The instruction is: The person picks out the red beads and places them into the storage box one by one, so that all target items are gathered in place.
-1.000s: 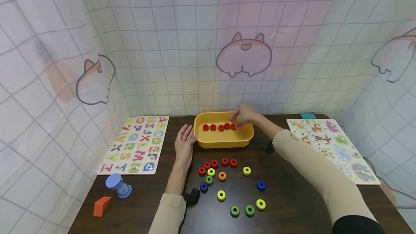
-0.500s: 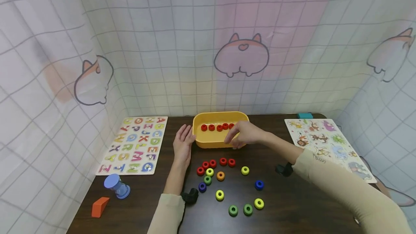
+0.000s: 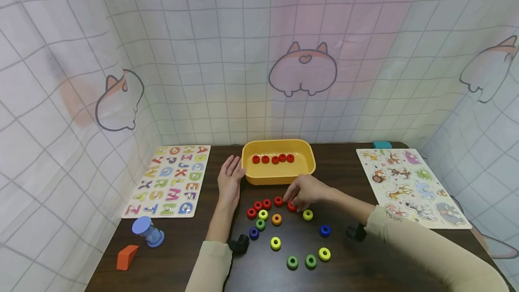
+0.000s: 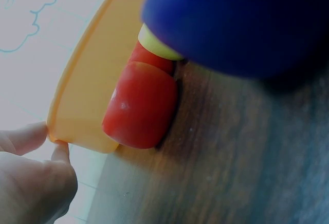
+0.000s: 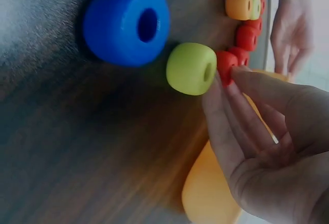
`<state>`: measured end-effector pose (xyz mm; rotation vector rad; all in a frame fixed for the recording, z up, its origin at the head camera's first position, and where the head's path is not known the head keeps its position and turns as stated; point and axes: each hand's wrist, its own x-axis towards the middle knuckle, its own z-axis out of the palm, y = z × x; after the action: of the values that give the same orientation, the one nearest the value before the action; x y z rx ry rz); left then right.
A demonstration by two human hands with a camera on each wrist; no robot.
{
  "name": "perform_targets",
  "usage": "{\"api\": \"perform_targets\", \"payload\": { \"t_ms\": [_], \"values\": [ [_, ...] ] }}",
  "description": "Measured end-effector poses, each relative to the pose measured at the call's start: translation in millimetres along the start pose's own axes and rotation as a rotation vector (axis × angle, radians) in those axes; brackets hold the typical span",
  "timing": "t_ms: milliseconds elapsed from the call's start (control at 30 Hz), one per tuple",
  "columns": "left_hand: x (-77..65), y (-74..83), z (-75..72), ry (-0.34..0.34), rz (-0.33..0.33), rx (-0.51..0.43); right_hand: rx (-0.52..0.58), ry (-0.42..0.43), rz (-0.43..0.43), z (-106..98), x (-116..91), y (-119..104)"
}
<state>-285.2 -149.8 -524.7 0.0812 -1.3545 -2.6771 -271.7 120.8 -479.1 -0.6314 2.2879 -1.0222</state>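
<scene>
My left hand point(image 3: 229, 181) rests at the left end of the yellow tray point(image 3: 279, 179). Its fingers look fairly straight, and its fingertips point(image 4: 60, 152) touch the tray's rim and end wall. Several red beads sit in a row inside that tray. In front of it, my right hand point(image 3: 307, 191) pinches a red bead point(image 5: 226, 66) between thumb and finger, down at the table. Beside the pinched bead lies a yellow bead point(image 5: 191, 69). More red beads point(image 3: 266, 204) lie to the left of the right hand, each with a hole through it.
Orange, green, blue, purple and yellow beads point(image 3: 324, 254) lie scattered nearer the front. A letter puzzle board point(image 3: 166, 181), a blue hourglass-shaped piece point(image 3: 147, 231) and an orange block point(image 3: 127, 257) are at left. An animal puzzle board point(image 3: 413, 188) and a teal block point(image 3: 382, 145) are at right.
My right hand has come out of the tray, moved toward me, and taken hold of a red bead on the table. The left hand has stayed at the tray's end.
</scene>
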Motion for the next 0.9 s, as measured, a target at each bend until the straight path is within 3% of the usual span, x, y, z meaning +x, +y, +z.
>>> {"api": "perform_targets", "payload": {
  "t_ms": [367,667,900],
  "values": [
    [-0.4,0.7,-0.9,-0.012,0.001,0.003,0.089,-0.044,-0.013,-9.5,1.3,-4.0],
    [0.0,1.9,-1.1,-0.019,0.010,0.005,0.136,-0.088,-0.021,-43.8,12.9,-33.4],
    [-1.2,1.1,-1.3,-0.029,0.004,-0.001,0.132,-0.063,0.016,-66.5,36.6,-53.1]
  ]
}}
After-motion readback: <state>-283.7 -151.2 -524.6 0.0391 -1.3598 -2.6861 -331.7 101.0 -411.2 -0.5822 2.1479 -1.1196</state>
